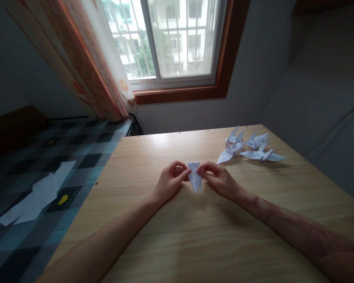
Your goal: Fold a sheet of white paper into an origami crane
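From the camera on your head, you can see both of your hands out over the pale wooden table [153, 243]. Between them is a small white folded paper shape [195, 179] with a sharp tip pointing down at the table. It sits near the middle of the table, just above the wood.

Your left hand [170, 181] pinches the left top edge of the paper, fingers closed on it. Your right hand [217, 179] pinches the right top edge the same way.

The paper looks very light and thin. It will likely bend, crease or tear if you squeeze hard, so hold it softly by the folded edges near the top, not by the thin tip.

Well off to your right lie some finished white paper birds [249, 149]. On the checked blanket [23, 243] beside the table are flat white paper sheets [37, 196].
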{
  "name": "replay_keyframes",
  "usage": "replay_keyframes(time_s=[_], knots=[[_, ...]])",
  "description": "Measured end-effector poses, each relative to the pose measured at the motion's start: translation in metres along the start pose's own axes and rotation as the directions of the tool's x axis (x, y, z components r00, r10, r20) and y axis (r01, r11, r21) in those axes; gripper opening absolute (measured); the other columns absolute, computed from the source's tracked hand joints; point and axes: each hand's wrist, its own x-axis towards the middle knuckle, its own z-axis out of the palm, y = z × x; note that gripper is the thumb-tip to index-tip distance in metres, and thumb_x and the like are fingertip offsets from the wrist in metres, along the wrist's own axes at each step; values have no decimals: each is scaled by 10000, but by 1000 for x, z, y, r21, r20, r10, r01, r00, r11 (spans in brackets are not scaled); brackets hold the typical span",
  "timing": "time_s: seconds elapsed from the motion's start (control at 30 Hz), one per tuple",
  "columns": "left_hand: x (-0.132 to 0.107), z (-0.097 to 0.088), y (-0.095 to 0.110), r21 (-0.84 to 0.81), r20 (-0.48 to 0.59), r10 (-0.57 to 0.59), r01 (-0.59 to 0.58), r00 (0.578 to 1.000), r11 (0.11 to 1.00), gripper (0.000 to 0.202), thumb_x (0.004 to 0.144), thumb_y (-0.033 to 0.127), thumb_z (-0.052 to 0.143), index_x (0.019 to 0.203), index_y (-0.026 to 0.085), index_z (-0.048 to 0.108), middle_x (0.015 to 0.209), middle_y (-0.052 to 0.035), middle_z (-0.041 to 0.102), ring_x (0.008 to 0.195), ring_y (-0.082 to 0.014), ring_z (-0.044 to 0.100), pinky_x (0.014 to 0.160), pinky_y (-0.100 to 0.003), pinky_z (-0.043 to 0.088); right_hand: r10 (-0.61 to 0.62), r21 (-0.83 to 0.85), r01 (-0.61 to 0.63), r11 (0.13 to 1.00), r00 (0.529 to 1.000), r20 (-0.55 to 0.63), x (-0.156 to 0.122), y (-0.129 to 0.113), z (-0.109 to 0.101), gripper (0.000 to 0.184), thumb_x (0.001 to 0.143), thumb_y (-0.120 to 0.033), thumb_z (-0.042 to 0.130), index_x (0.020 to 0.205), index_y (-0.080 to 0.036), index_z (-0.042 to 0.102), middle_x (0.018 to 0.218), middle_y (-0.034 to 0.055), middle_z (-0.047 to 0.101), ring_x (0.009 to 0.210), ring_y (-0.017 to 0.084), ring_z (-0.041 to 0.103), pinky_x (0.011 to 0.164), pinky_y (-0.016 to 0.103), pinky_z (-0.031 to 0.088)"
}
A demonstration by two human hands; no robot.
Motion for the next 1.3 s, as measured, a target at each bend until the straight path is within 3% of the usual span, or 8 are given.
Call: replay_keyframes(time_s=[0.2,0.37,0.47,0.63,0.8,0.93,1.07,1.3], knots=[[1,-2,2,3,-31,-8,9,999,1000,525,856,585,891,1083,142,724,957,-93,785,819,-200,751,753,-276,629,22,15,-22,1000,999,27,-1,-4,-2,190,962,-373,778,1100,-244,797,1142,71,806,1055,244,742,1002,417,595],[1,-1,4,2,-16,2,-2,1000,1000,503,857,544,904,1081,135,713,945,-100,782,828,-208,758,774,-289,639,24,-26,-23,999,1000,16,-1,-5,0,225,883,-340,868,1066,-236,789,1030,47,791,890,202,713,897,384,618],[1,-1,4,-12,-10,3,-3,1000,1000,507,866,516,902,1126,136,689,964,-107,780,829,-217,764,777,-308,651,11,-40,-9,999,999,37,-1,-5,0,288,879,-330,873,1136,-237,781,1035,47,788,866,199,717,866,378,625],[0,-2,2,-63,24,0,1,1000,998,630,859,469,917,1309,152,611,940,-90,770,817,-214,763,770,-296,654,-10,-67,13,998,999,52,-3,-3,1,359,895,-347,873,1222,-244,764,1092,59,778,850,193,713,811,350,631],[-1,-2,2,-55,73,-13,17,997,998,794,878,444,904,1523,188,518,929,-61,751,807,-184,743,737,-237,617,-51,-91,55,994,998,46,-3,-3,2,408,903,-360,888,1273,-267,744,1061,35,772,843,183,699,897,376,631],[-1,-1,2,-37,91,-27,30,995,999,668,888,442,895,1415,164,591,980,-81,744,790,-166,723,667,-196,572,-92,-140,100,985,994,60,-3,-1,2,360,944,-379,849,1273,-265,756,1064,42,780,877,194,710,870,359,624],[-1,-2,0,-49,85,-19,23,996,999,566,891,431,895,1289,162,595,1029,-95,742,839,-190,744,713,-229,607,-108,-170,116,978,992,59,-3,1,1,274,988,-383,796,1237,-270,786,1093,60,791,903,208,710,837,348,617],[-1,-3,3,-17,130,12,-10,991,1000,605,862,413,932,1319,180,610,1080,-89,743,785,-147,728,694,-192,566,-86,-29,87,996,996,39,-3,-5,0,194,1006,-387,775,1171,-294,816,1273,96,644,1114,233,700,913,355,644]])
